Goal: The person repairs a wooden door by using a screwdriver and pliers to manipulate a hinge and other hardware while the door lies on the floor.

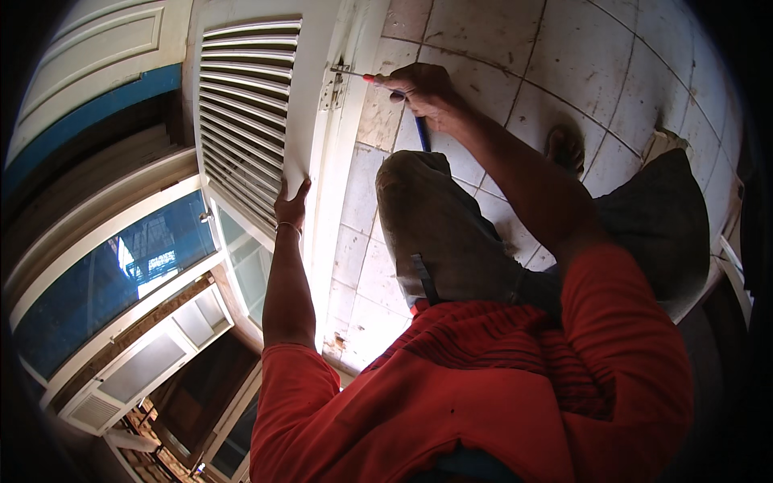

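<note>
My right hand (425, 90) is closed round a thin screwdriver (368, 78) with a red part showing. Its metal shaft points left to a hinge (332, 95) on the edge of a white louvred door (312, 121). A dark blue rod-like piece (422, 135) shows just below that hand; I cannot tell whether the hand holds it. Lower down the same door, my left hand (291, 208) grips it beside the slats, thumb apart. The left fingers are partly hidden.
Dirty white tiles (475, 40) cover the floor, where my bent leg (443, 213) and bare foot (565, 147) show. On the left stand a blue-paned window (105, 282), more white frames and a pale panelled door (97, 48).
</note>
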Tool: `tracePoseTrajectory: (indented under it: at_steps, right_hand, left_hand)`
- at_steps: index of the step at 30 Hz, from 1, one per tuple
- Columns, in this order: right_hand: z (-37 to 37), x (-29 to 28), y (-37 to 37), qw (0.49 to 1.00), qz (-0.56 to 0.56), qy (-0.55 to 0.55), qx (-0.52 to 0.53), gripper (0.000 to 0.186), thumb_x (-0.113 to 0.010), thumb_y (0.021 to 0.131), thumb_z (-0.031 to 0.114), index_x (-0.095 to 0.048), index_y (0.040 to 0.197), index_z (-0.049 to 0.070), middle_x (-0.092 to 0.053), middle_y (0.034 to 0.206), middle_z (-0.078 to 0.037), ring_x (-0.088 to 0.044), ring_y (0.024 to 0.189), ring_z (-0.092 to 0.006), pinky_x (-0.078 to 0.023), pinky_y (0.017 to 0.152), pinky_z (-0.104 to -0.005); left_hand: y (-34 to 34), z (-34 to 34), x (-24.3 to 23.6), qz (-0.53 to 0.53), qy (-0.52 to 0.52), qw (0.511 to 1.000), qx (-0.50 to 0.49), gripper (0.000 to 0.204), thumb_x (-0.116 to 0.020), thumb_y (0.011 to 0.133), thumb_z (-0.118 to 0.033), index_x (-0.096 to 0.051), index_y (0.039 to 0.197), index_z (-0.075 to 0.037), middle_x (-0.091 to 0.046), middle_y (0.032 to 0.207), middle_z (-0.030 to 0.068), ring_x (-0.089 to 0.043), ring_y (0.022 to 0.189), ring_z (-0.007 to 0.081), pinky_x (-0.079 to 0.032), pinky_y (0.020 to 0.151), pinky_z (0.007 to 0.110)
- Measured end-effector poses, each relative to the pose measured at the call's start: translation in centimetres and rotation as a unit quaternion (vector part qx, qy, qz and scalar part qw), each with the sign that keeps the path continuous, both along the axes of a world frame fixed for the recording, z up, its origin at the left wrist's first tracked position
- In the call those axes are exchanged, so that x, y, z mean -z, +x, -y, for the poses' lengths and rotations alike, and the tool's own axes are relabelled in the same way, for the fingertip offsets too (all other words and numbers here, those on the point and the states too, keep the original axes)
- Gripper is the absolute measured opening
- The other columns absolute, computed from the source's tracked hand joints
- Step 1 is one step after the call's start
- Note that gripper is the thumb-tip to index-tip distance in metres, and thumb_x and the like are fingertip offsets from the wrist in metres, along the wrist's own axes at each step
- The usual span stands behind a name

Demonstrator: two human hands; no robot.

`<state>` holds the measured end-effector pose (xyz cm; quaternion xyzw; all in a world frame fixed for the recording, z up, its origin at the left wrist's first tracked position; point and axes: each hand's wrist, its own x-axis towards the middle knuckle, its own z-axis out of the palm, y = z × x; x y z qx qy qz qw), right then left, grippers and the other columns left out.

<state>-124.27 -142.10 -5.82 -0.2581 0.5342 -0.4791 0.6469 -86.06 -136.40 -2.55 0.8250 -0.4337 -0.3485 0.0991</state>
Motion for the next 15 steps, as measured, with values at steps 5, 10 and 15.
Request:
tracePoseTrajectory:
  at_steps: [5,10,15]
  right_hand:
    - [1.1,1.8,-0.5,0.981,-0.182,-0.051,-0.046,0.044,-0.077,0.076,0.04,-0.07,0.084,-0.002,-0.069,0.076,-0.017,-0.067,0.069,-0.0201,-0.053,0.066,-0.0338]
    - [-1.0,-0.2,0.6,0.944,-0.314,-0.085,-0.048,0.033,-0.07,0.081,0.036,-0.068,0.094,0.006,-0.071,0.081,-0.015,-0.07,0.074,-0.0284,-0.055,0.071,-0.0377]
    - [-1.4,0.7,0.2,0.932,-0.31,-0.179,-0.057,0.027,-0.066,0.085,0.031,-0.067,0.102,0.009,-0.071,0.086,-0.013,-0.07,0.08,-0.0273,-0.055,0.072,-0.0387]
  left_hand:
    - [-0.2,0.0,0.2,-0.011,-0.019,1.0,0.004,0.083,-0.081,0.079,-0.029,-0.038,0.144,0.001,-0.056,0.134,0.016,-0.055,0.118,0.0208,-0.043,0.099,0.029]
    - [0.2,-0.2,0.2,-0.001,-0.011,1.0,-0.014,0.083,-0.081,0.079,-0.029,-0.039,0.144,0.001,-0.056,0.133,0.0156,-0.056,0.117,0.0213,-0.043,0.099,0.029]
    - [0.2,-0.1,0.5,-0.006,-0.01,1.0,-0.023,0.082,-0.081,0.079,-0.03,-0.04,0.144,-0.002,-0.058,0.131,0.0155,-0.056,0.117,0.0211,-0.043,0.099,0.029]
